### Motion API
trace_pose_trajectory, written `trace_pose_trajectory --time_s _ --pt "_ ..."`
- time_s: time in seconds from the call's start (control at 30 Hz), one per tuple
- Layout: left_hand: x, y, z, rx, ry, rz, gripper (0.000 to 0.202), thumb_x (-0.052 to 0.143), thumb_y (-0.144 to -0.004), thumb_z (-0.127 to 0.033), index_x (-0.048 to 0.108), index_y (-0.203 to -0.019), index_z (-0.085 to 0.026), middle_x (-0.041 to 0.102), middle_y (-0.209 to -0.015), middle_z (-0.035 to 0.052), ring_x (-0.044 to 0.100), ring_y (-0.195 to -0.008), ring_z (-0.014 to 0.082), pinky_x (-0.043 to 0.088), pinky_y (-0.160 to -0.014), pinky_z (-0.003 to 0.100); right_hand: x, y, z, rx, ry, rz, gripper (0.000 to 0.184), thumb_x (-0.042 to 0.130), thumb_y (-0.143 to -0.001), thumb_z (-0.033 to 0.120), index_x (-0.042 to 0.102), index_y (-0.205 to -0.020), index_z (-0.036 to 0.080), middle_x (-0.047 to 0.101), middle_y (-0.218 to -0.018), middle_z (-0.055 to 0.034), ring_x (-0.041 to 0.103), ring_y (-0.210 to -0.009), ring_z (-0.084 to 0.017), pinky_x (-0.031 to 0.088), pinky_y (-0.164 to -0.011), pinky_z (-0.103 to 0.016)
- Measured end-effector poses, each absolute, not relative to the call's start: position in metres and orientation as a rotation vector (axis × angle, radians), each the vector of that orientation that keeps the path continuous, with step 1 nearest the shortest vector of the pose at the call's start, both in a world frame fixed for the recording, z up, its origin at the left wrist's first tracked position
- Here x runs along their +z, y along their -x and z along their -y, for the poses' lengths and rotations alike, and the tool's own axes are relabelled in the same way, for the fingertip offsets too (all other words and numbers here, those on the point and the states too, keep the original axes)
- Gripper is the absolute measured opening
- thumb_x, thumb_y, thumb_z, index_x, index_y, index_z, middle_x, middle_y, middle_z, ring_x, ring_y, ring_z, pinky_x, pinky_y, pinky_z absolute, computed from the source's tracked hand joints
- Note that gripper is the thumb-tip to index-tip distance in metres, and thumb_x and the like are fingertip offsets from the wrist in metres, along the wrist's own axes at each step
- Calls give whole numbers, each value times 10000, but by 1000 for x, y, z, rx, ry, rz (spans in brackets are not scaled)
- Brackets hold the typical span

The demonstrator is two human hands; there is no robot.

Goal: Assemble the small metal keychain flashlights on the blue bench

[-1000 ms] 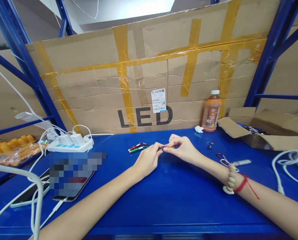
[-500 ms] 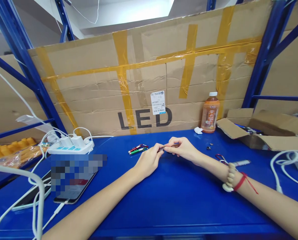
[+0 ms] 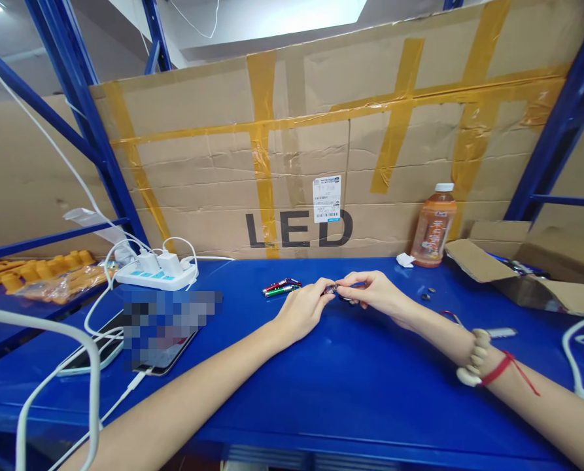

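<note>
My left hand (image 3: 302, 309) is closed, thumb and fingers pinching a small shiny metal piece (image 3: 331, 289) just above the blue table. My right hand (image 3: 376, 292) meets it from the other side, its fingertips pinched on the right end of the same piece. Something small and silvery shows under the right fingers; its kind is hidden. Just left of my left hand lie a green metal tube (image 3: 282, 290) and a red metal tube (image 3: 274, 285), side by side like small keychain torches. Beyond my right wrist rests a silver tube (image 3: 501, 332), near a partly hidden red clip.
Small dark bits (image 3: 426, 296) lie right of my right hand. An orange drink bottle (image 3: 433, 229) and crumpled tissue (image 3: 405, 260) stand behind. Right is an open cardboard box (image 3: 541, 291); left, a power strip (image 3: 149, 278), white cables and a phone (image 3: 169, 356).
The view has shifted, so the scene sits further right, except near the front. Both hands stay together on the small metal piece; the right fingers have turned slightly, showing something silvery beneath.
</note>
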State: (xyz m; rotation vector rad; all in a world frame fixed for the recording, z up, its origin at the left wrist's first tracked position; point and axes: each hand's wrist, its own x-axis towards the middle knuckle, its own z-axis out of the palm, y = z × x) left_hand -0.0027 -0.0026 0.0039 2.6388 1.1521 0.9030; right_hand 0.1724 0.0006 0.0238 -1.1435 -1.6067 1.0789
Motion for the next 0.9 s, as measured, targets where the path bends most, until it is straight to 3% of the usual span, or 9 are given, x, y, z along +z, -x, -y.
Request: trace_pose_trajectory --time_s 0.9 --pt "3 4 2 917 -2616 -1112 150 382 -901 -236 476 -1014 -208 654 -945 31 626 -808 168 467 -685 261 16 -175 -6 1106 1126 1633 389 751 -524 450 671 -723 125 556 -548 22 416 -451 -48 336 -411 -202"
